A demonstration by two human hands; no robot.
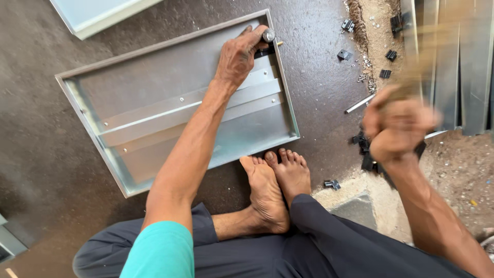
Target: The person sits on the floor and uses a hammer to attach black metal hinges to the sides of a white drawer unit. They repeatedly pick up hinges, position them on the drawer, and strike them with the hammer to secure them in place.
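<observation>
Small black plastic clips [360, 139] lie scattered on the dark floor to the right, near upright grey metal sheets [463, 67]. A shallow rectangular galvanised metal tray [154, 87] with a riveted cross-strip lies far left of the bare feet [272, 185]. At its far right corner the left hand [237, 56] pinches a short metal punch [268, 35]. The right hand [399, 128], raised and blurred, is fisted around a wooden handle [432, 46].
</observation>
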